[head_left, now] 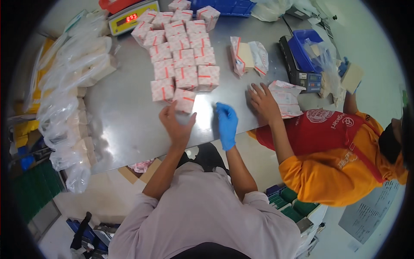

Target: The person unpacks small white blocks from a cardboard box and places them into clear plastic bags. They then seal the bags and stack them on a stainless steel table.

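My bare left hand point(177, 124) is at the near end of a block of white-and-pink wrapped packages with red tape strips. Its thumb and fingers are spread, and the fingertips reach the edge of the nearest wrapped package point(184, 100); whether they touch it I cannot tell. My right hand point(227, 125), in a blue glove, hovers over bare steel to the right of that package, holding nothing, its fingers loosely bent and apart. The other wrapped packages point(186, 77) stand close together in rows, running away from me across the steel table point(125, 108).
At right, a person in orange with a red apron rests a bare hand point(264, 102) by a wrapper sheet point(286, 98); their gloved hand lifts a pale block point(352, 77). A half-unwrapped block point(246, 57), scales point(133, 18), a blue basket point(305, 45) and bagged blocks point(82, 82) surround the work.
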The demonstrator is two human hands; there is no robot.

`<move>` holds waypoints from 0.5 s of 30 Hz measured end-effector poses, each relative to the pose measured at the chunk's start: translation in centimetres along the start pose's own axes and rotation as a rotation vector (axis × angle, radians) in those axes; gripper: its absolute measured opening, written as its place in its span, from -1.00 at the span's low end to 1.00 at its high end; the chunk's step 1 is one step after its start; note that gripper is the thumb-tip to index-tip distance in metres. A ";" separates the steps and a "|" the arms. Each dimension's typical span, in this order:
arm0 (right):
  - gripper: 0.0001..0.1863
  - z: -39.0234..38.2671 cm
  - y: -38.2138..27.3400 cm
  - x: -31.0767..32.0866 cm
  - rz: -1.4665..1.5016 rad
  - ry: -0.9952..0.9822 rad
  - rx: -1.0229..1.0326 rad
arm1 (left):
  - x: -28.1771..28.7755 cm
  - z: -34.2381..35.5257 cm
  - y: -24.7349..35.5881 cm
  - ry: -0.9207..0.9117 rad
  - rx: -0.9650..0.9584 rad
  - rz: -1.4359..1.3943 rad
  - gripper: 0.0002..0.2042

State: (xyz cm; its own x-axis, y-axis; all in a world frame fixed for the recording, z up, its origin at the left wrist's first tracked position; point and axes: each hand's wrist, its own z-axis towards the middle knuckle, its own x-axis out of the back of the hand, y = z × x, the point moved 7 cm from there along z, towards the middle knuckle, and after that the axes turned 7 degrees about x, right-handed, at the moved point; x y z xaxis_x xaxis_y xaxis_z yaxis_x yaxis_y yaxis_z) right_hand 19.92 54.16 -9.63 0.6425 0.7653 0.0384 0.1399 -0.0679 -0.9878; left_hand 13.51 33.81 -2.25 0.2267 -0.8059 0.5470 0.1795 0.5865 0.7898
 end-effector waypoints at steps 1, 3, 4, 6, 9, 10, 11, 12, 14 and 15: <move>-0.59 -1.2 0.5 -1.2 0.011 -0.045 0.025 | 0.0 0.6 0.0 0.002 -0.032 0.030 -0.33; -0.40 -3.9 1.0 -4.6 0.030 -0.157 0.079 | -0.5 1.0 0.1 0.026 -0.085 0.098 -0.24; -0.34 -4.6 0.9 -6.2 0.025 -0.163 0.100 | -1.0 1.1 -0.5 -0.034 -0.060 0.029 -0.23; -0.21 -6.1 0.6 -9.2 0.005 -0.179 0.143 | -1.2 1.3 -1.8 -0.149 -0.003 -0.118 -0.22; -0.24 -8.4 0.7 -12.1 0.044 -0.224 0.102 | 1.7 2.6 -3.4 -0.340 0.052 -0.206 -0.23; -0.26 -9.9 1.6 -12.5 0.028 -0.241 0.083 | 3.3 2.3 -4.3 -0.350 0.038 -0.245 -0.26; -0.28 -11.2 2.1 -13.0 0.015 -0.255 0.055 | 5.0 2.1 -4.9 -0.393 0.019 -0.149 -0.27; -0.37 -11.9 2.1 -13.5 -0.049 -0.276 0.105 | 6.7 1.9 -5.5 -0.436 0.000 -0.053 -0.27; -0.44 -12.4 2.4 -15.3 -0.017 -0.411 0.056 | 9.7 2.4 -6.3 -0.428 -0.025 0.033 -0.33; -0.47 -12.5 2.5 -16.0 -0.001 -0.479 0.031 | 10.5 2.9 -7.2 -0.435 -0.018 0.024 -0.37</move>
State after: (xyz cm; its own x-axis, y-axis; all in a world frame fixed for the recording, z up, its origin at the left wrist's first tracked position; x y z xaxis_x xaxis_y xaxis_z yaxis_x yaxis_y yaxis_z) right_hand 19.42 33.72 -10.85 0.2217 0.9747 -0.0272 0.1132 -0.0534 -0.9921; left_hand 11.82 20.88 -1.33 -0.1927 -0.7484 0.6346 0.1970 0.6041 0.7722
